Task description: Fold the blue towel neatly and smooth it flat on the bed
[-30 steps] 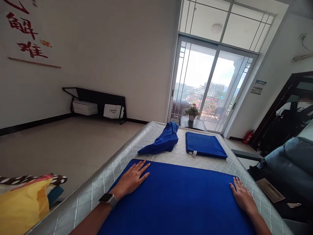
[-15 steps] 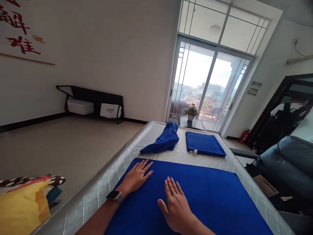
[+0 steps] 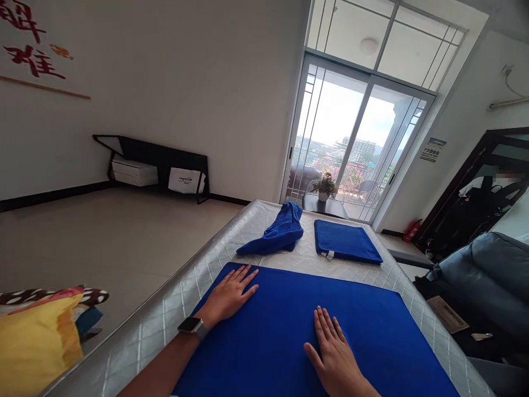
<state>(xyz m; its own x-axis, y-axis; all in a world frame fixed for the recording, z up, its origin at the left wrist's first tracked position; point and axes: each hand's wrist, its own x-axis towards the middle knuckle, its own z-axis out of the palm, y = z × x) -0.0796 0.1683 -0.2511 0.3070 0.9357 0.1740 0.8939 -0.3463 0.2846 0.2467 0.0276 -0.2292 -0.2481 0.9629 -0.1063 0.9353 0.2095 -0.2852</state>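
A blue cloth [image 3: 285, 336] lies spread flat over the near part of a table with a quilted silvery-white cover [image 3: 198, 275]. My left hand [image 3: 231, 292], with a watch on the wrist, rests flat near the cloth's far left corner, fingers spread. Toward the middle right of the cloth, my right hand [image 3: 333, 353] lies palm down with straight fingers and the thumb apart. Beyond the far edge sits a crumpled blue cloth [image 3: 281, 229]. To its right is a neatly folded blue cloth stack [image 3: 347, 241] with a white tag.
A yellow cushion [image 3: 37, 336] is at the lower left. On the right are a dark leather sofa [image 3: 487, 275] and a cardboard piece [image 3: 447, 313]. A potted plant [image 3: 324, 186] stands on a small table before the glass doors. A person [image 3: 491, 193] is in the doorway.
My right hand has slid to the right and slightly nearer across the cloth. My left hand stays at the far left corner. The view has shifted slightly.
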